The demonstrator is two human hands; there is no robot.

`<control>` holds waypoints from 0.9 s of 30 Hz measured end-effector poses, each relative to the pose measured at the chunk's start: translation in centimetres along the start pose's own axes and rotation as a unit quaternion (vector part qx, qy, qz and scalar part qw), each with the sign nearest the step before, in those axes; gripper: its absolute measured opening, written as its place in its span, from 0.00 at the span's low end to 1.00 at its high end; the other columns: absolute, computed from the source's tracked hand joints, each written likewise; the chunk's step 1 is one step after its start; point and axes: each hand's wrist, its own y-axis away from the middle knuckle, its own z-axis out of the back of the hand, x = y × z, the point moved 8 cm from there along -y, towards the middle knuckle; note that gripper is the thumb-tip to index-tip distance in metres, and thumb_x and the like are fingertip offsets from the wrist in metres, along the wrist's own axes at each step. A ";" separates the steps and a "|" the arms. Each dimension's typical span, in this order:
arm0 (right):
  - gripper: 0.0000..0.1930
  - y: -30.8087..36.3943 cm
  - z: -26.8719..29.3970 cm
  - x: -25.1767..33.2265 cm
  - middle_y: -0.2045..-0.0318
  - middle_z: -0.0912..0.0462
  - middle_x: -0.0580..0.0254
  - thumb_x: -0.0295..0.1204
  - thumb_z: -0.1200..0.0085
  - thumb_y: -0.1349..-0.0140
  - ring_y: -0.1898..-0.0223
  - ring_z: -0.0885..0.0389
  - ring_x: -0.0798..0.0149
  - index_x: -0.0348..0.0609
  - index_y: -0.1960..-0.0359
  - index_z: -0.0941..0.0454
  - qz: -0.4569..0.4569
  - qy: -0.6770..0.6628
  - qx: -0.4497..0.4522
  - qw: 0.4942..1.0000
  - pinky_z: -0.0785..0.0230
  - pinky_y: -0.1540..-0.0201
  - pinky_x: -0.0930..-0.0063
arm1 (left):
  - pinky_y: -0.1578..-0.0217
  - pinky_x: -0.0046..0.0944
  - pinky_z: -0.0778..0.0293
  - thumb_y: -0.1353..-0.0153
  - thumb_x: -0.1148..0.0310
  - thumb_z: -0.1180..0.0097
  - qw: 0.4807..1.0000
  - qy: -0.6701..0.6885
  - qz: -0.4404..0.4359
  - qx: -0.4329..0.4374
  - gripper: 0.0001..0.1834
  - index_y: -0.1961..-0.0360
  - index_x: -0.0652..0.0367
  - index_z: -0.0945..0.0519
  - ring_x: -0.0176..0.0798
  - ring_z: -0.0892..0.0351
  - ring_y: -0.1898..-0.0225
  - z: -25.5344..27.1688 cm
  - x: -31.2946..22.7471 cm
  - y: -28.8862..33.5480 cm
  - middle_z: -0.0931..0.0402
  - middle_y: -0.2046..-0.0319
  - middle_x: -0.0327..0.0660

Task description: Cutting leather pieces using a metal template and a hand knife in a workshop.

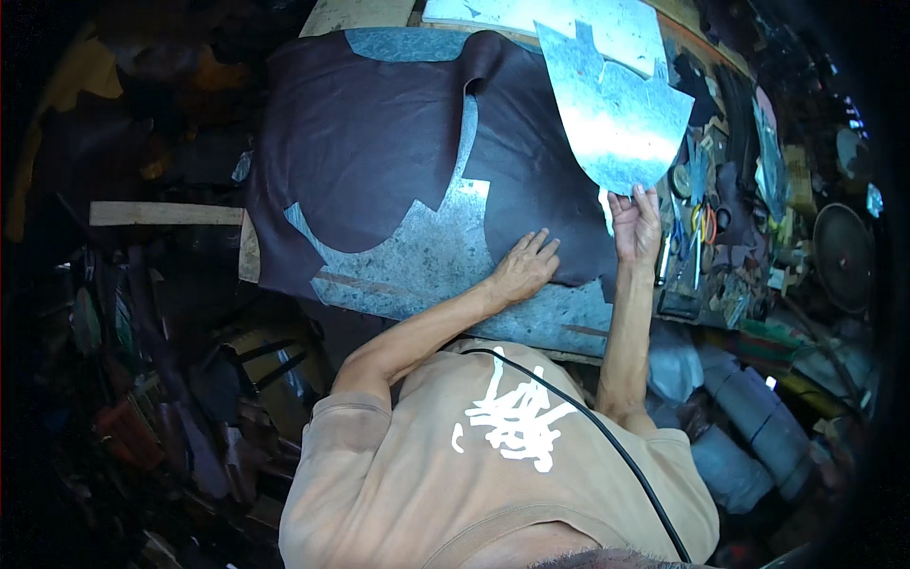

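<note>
Cluttered and dim, the workshop closes in on every side: dark heaps of scraps and tools fill the left, rolled grey material lies at lower right, and a strip packed with scissors, small tools and a round black disc runs along the right edge. At the centre a grey, speckled worktop carries a large sheet of dark brown leather, which covers most of it and has a curved cut-out where the grey surface shows through. The left hand lies flat, fingers spread, on the leather's lower edge. The right hand pinches the lower rim of a shiny metal template, holding it tilted over the leather's right part. A wooden plank juts out at left.
</note>
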 end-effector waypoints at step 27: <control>0.15 -2.6 -18.9 15.1 0.56 0.21 0.59 0.17 0.52 0.36 0.54 0.20 0.63 0.42 0.48 0.32 0.012 0.045 0.152 0.987 0.21 0.52 0.62 | 0.68 0.58 0.31 0.31 0.66 0.60 0.784 0.500 0.119 -0.349 0.11 0.54 0.62 0.33 0.68 0.23 0.66 16.8 -1.7 -17.8 0.26 0.72 0.62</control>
